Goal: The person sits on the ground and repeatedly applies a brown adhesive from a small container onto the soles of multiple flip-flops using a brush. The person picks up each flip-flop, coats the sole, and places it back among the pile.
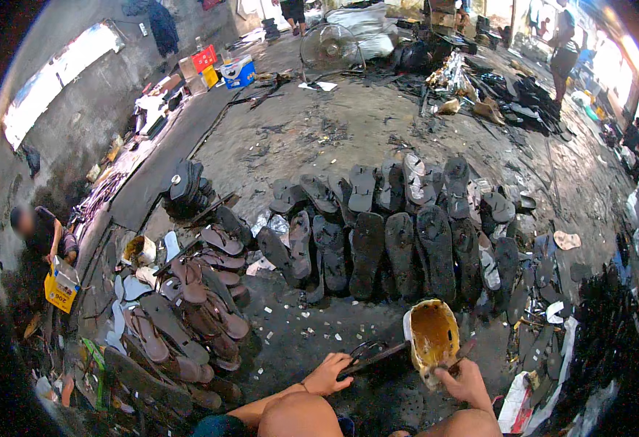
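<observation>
At the lower middle, my left hand (pixel 328 373) is closed on the near end of a dark flat piece (pixel 383 357), seen almost edge-on, with thin black loops along its top. I cannot make out whether it is a sandal. The far end of this piece reaches the side of a cut-open pale container (pixel 410 324), whose inside is coated with amber-brown glue (pixel 434 329). At the container's near right rim, my right hand (pixel 467 382) pinches a short brownish stick-like tool (pixel 466 349). Its fingertips are close to the rim, and its working end is not clear.
Rows of dark sandals (pixel 367 247) stand beyond the container. Brown sandals (pixel 192 280) are piled at left, beside another glue-stained container (pixel 139 250). Scraps litter the right. Farther off are a fan (pixel 330 47), a seated person (pixel 46 226) at left and a standing person (pixel 563 51).
</observation>
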